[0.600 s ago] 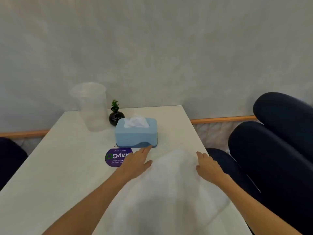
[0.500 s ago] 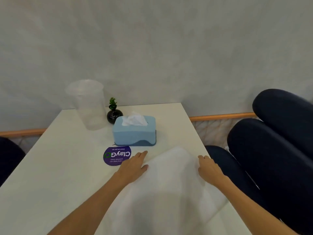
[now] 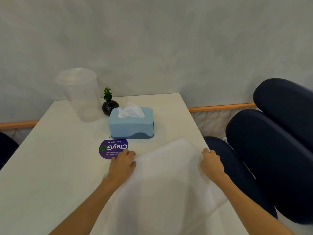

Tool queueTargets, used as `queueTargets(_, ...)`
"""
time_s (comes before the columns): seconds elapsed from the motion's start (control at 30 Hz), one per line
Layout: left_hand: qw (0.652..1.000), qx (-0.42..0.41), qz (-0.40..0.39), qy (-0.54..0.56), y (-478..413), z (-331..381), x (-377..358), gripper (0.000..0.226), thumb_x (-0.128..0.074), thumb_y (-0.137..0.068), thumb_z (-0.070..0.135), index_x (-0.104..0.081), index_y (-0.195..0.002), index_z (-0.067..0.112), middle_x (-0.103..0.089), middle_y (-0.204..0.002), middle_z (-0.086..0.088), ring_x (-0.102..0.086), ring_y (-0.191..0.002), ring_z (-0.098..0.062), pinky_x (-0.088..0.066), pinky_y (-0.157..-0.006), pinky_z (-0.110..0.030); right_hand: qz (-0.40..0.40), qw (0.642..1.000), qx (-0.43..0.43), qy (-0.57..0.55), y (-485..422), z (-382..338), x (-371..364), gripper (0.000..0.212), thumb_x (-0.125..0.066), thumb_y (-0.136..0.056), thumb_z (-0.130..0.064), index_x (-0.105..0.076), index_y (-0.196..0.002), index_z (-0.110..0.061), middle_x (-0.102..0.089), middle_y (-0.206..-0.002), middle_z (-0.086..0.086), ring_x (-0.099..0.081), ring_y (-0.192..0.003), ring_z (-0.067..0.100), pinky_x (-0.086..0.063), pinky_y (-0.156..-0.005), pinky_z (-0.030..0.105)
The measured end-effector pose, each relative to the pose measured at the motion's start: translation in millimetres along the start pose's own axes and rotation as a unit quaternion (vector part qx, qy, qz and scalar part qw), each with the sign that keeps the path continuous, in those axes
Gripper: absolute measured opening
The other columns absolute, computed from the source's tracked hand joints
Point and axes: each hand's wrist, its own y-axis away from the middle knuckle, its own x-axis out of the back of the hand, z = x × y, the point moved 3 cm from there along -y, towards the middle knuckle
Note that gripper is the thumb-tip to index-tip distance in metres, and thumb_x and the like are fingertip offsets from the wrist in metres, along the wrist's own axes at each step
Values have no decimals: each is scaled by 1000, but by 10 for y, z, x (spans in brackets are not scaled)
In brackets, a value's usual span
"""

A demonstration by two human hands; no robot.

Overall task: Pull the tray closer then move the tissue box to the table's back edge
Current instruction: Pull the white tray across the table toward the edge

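Observation:
A white tray (image 3: pixel 167 177), blurred and pale, lies on the white table (image 3: pixel 50 167) in front of me. My left hand (image 3: pixel 122 164) curls over its left far edge and my right hand (image 3: pixel 211 164) grips its right far edge. A light blue tissue box (image 3: pixel 131 123) with a white tissue sticking out stands beyond the tray, apart from it, near the middle back of the table.
A clear plastic cup (image 3: pixel 81 94) and a small black vase with a green plant (image 3: pixel 109 106) stand at the back left of the box. A purple round sticker (image 3: pixel 112 148) lies by my left hand. Dark blue chairs (image 3: pixel 271 141) stand at the right.
Both hands and the tray have slid toward me, away from the tissue box. My left fingers have curled onto the tray's edge.

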Motion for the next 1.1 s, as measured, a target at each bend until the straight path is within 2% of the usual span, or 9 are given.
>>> queueTargets(0.13,993,113,34,21,162,-196,106,52,-63,-85,28,-47,-132,11,-50,-132,-11,-49,-120,-30,-45,-95,-43,8,999,-31,-24,-20,125,24,31,-47,-90,-7,-46,-121,0,-54,-120,21,-56,-104,38,-51,-85,42)
queueTargets(0.23,967,224,29,121,330,-356,87,51,-67,-82,20,-46,-124,0,-47,-124,-22,-49,-112,-38,-47,-90,-46,9,998,-45,-34,-14,175,34,26,-47,-89,-5,-47,-115,1,-55,-115,22,-57,-99,38,-50,-81,41)
queueTargets(0.3,949,255,13,187,413,-394,32,43,-65,-83,14,-47,-117,-5,-48,-119,-24,-51,-98,-35,-46,-83,-43,9,998,-48,-39,-3,185,31,26,-47,-89,-6,-47,-114,1,-55,-114,22,-57,-99,37,-50,-80,41)
queueTargets(0.4,948,252,4,194,446,-412,-16,28,-57,-88,8,-50,-112,-5,-52,-114,-23,-47,-85,-26,-42,-75,-35,8,998,-50,-44,11,187,25,26,-48,-89,-6,-47,-114,2,-55,-115,22,-58,-99,37,-51,-82,42)
queueTargets(0.5,957,232,9,172,413,-465,-27,22,-50,-89,0,-53,-110,-7,-58,-112,-25,-54,-97,-34,-46,-82,-40,4,997,-55,-59,32,199,27,24,-47,-89,-4,-48,-112,2,-56,-112,21,-58,-96,34,-51,-79,40)
queueTargets(0.7,960,209,42,180,245,-620,89,25,-51,-87,-4,-58,-110,-5,-62,-106,-27,-58,-97,-40,-43,-81,-39,0,995,-44,-86,46,218,-14,23,-42,-92,-4,-52,-111,4,-52,-94,14,-48,-77,23,-42,-65,31)
queueTargets(0.83,963,205,30,171,147,-660,106,26,-54,-87,-2,-59,-112,-5,-64,-110,-27,-58,-103,-40,-45,-88,-43,5,995,-39,-89,50,202,-37,23,-43,-94,-5,-54,-112,4,-60,-106,21,-50,-77,22,-42,-65,30)
queueTargets(0.93,964,204,24,170,148,-621,75,33,-55,-87,-3,-55,-120,-4,-62,-114,-27,-57,-106,-41,-45,-93,-44,10,996,-41,-82,41,213,-28,23,-42,-93,-5,-54,-110,5,-59,-102,19,-49,-76,22,-41,-58,29)
queueTargets(1.1,966,188,26,177,92,-574,73,34,-55,-87,-5,-55,-120,-4,-63,-116,-25,-58,-107,-40,-47,-95,-46,14,997,-41,-60,26,172,13,28,-44,-93,-4,-49,-119,3,-57,-113,22,-49,-80,23,-50,-72,37)
